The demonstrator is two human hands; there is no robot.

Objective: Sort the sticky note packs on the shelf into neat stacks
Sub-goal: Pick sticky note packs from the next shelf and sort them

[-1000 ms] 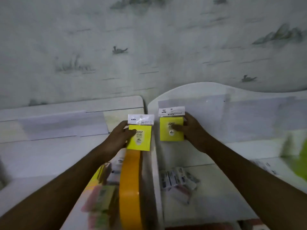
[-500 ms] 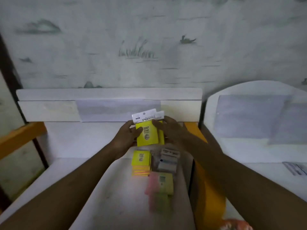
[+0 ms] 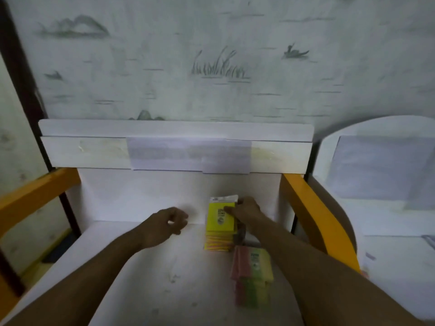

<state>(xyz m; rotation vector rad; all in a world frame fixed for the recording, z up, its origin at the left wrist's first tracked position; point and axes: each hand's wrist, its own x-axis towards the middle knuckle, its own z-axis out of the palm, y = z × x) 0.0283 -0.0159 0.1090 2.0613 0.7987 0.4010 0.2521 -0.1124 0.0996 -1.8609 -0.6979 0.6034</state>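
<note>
A stack of yellow sticky note packs [image 3: 219,241] stands on the white shelf [image 3: 146,274], right of centre. The top yellow pack [image 3: 217,222] has a white header card and lies on the stack. My right hand [image 3: 247,211] rests on its right edge, thumb on the face and fingers behind it. My left hand [image 3: 164,225] hovers to the left of the stack, fingers loosely curled and holding nothing. Nearer to me lies a blurred pile of pink and green packs [image 3: 253,276], partly under my right forearm.
The shelf has a white back board [image 3: 174,151] with paper taped on it and orange side rails [image 3: 313,215]. A second white shelf unit [image 3: 381,175] with a rounded back stands to the right. A patterned wall rises behind.
Both hands held the yellow packs up together in front of the back board. Now the packs lie on the yellow stack; my left hand has let go and moved left.
</note>
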